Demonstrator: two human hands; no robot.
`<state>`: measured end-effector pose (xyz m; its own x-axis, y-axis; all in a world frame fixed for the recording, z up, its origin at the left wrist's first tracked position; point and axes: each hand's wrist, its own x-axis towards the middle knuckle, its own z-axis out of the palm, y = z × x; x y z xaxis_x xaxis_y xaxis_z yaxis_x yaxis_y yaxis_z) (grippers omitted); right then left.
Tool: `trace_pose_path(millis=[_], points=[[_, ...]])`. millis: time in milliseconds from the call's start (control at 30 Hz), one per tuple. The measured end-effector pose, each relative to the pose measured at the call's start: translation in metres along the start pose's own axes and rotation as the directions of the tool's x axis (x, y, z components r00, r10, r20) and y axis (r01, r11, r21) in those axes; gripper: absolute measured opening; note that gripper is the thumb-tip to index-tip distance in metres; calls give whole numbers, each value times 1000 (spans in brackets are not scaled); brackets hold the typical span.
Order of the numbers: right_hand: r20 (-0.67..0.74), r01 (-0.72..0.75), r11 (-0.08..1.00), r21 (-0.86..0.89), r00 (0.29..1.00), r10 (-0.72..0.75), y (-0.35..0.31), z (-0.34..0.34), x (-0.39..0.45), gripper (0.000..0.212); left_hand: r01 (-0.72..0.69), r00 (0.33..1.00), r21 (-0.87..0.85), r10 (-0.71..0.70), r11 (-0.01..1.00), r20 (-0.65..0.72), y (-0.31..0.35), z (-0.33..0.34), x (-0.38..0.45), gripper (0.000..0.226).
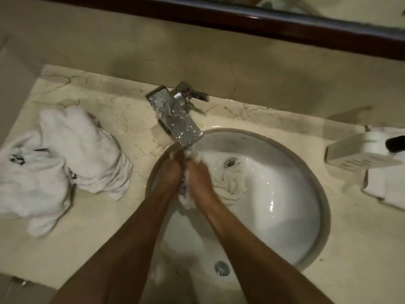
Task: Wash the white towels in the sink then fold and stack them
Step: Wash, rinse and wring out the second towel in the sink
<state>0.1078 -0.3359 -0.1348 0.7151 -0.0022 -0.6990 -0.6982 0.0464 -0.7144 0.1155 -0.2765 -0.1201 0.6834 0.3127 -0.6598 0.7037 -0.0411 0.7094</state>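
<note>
Both hands, left [169,172] and right [198,174], clutch the towel [228,183] under the tap [175,119]; rub fold against fold, keeping it inside the sink [306,194].

Towel [228,183] in the sink [285,216] under the tap [175,119]; towel pile [57,159] on the counter [122,119], left

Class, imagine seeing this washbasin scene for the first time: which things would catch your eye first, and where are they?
First, the left hand and right hand, pressed together around a wet white towel in the sink, just under the chrome faucet. Next, the crumpled white towels heaped on the marble counter to the left.
</note>
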Motion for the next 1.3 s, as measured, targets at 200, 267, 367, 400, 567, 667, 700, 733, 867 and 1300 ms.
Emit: trace_pose_path(millis=[200,267,367,400,567,667,700,733,867,1300], points=[[-77,50,995,87,996,-43,-16,-22,12,24,-76,995,69,72,995,63,-4,13,-19,47],[-41,28,999,42,999,-26,-15,-20,13,27,-73,995,47,70,996,66,4,12,-22,45],[75,62,994,-93,996,-55,-8,-11,-28,37,-50,999,-72,50,996,-7,15,-1,-17,27],[89,75,995,-62,994,-69,-4,-14,-33,34,-71,997,-56,70,996,-6,14,-4,-19,24],[274,-252,765,592,956,102,6,-68,-44,24,-141,979,-77,150,987,137,2,-32,-44,35],[382,-376,557,741,918,111,10,-79,-54,40,-169,947,-130,198,977,252,9,-37,-68,31],[399,-358,566,743,915,56,9,-76,-63,48,-210,929,-90,227,974,292,11,-36,-74,24],[402,-315,605,731,916,-9,7,-74,-68,52,-260,915,-23,254,965,313,17,-35,-81,16],[331,-74,731,679,919,-214,-18,-68,-93,45,-531,808,122,457,839,373,45,-35,-101,31],[344,700,164,-695,524,-779,-88,-75,-145,38,-459,789,-182,493,870,366,81,-67,-120,24]])
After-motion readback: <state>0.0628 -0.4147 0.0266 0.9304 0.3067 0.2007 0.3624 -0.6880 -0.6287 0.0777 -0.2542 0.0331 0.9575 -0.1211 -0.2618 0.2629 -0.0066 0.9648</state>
